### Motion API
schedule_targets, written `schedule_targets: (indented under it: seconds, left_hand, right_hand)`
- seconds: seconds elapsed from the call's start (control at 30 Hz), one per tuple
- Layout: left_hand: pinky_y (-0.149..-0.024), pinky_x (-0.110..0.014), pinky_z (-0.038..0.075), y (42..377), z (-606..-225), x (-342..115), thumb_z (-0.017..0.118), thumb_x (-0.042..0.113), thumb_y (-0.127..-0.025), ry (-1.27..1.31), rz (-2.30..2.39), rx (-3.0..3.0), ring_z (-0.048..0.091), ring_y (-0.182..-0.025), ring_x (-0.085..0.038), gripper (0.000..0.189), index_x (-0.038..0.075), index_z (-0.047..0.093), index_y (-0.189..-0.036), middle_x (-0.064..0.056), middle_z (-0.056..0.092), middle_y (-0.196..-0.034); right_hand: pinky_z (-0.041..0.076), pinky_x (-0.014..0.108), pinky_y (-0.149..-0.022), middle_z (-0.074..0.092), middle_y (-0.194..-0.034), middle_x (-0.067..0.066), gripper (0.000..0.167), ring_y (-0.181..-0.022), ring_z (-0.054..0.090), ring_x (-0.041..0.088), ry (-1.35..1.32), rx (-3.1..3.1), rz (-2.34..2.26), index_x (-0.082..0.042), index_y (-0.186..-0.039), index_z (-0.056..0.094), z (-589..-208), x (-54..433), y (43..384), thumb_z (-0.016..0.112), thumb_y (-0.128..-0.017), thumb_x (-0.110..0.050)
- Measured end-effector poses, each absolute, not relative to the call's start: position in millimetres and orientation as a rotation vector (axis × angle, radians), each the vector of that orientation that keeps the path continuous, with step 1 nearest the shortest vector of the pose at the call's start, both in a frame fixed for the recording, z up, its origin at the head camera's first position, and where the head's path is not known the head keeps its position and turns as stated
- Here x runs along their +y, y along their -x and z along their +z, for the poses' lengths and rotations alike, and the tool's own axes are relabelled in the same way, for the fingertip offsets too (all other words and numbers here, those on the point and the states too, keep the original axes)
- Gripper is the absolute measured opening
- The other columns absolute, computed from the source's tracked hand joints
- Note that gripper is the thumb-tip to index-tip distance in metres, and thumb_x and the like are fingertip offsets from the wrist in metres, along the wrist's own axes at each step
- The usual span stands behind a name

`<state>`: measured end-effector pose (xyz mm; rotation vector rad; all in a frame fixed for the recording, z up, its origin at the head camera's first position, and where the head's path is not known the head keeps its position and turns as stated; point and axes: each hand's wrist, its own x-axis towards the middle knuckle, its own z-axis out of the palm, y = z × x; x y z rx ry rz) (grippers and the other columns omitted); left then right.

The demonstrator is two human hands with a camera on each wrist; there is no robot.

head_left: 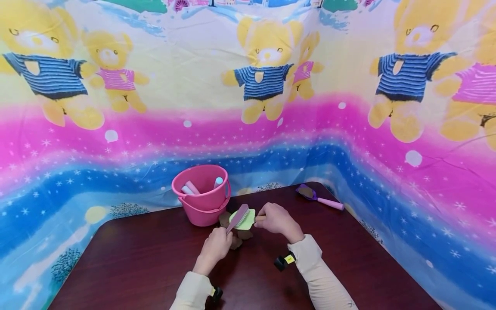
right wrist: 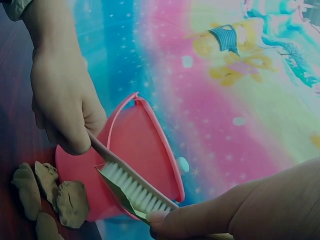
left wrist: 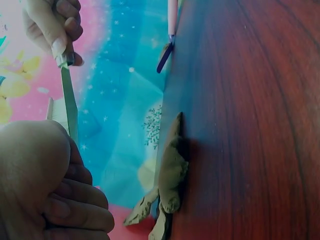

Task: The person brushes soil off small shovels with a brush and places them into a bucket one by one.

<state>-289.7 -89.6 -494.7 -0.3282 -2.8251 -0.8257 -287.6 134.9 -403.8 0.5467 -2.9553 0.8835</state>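
The left hand (head_left: 215,249) grips a slim pink bristled brush (head_left: 237,218) against a flat pale-green blade (head_left: 249,221) whose wooden handle (head_left: 260,218) the right hand (head_left: 280,221) pinches; lumpy brown clay (right wrist: 73,204) lies beneath.

clay pcs (head_left: 245,234) pt. hidden, R slv (head_left: 327,279) cut off

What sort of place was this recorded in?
Likely a makeshift indoor play corner: a teddy-bear curtain hangs behind a dark table that holds a pink bucket and a small shovel.
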Motion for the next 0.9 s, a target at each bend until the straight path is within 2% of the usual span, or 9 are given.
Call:
schedule_targets:
  seconds: [0.17,0.4,0.6,0.83,0.9]
  left_hand:
    - [-0.050,-0.039,0.043,291.9,-495.6,-95.6,0.054,0.018,-0.099,0.301,-0.836,-2.828,0.050,-0.054,-0.019,0.032,0.010,0.053,-0.068,-0.005,0.048,-0.062]
    - [-0.047,-0.034,0.039,295.8,-496.9,-103.9,0.054,0.024,-0.102,0.259,-0.896,-2.860,0.045,-0.049,-0.016,0.035,0.013,0.053,-0.069,-0.001,0.045,-0.058]
    - [-0.047,-0.034,0.038,297.4,-495.9,-112.4,0.052,0.021,-0.100,0.209,-0.870,-2.883,0.046,-0.051,-0.018,0.035,0.012,0.050,-0.067,-0.002,0.045,-0.059]
    - [-0.046,-0.033,0.036,296.4,-488.0,-119.2,0.052,0.019,-0.100,0.217,-0.842,-2.867,0.044,-0.051,-0.018,0.034,0.011,0.049,-0.067,-0.003,0.044,-0.060]
    - [-0.046,-0.033,0.035,295.0,-483.3,-118.0,0.052,0.019,-0.101,0.239,-0.858,-2.851,0.043,-0.050,-0.018,0.035,0.011,0.049,-0.067,-0.003,0.043,-0.059]
  right_hand:
    - [0.028,0.028,-0.053,0.031,-0.051,-0.008,0.039,-0.050,0.029,0.011,-0.541,-2.957,0.898,-0.018,-0.054,0.061,-402.4,136.7,286.9,0.075,-0.091,-0.021]
    - [0.029,0.029,-0.054,0.031,-0.051,-0.008,0.035,-0.050,0.029,0.011,-0.537,-2.953,0.901,-0.018,-0.057,0.065,-402.7,140.0,287.2,0.075,-0.091,-0.022]
    - [0.028,0.029,-0.054,0.032,-0.050,-0.007,0.035,-0.050,0.028,0.012,-0.532,-2.948,0.933,-0.018,-0.058,0.067,-402.2,142.3,287.3,0.073,-0.092,-0.021]
    - [0.026,0.029,-0.052,0.028,-0.052,-0.006,0.051,-0.048,0.025,0.013,-0.510,-2.961,0.999,-0.018,-0.053,0.043,-400.8,142.7,287.8,0.071,-0.095,-0.022]
    - [0.026,0.030,-0.052,0.028,-0.052,-0.006,0.052,-0.048,0.025,0.013,-0.509,-2.949,1.019,-0.018,-0.053,0.041,-399.9,142.6,288.5,0.071,-0.094,-0.022]
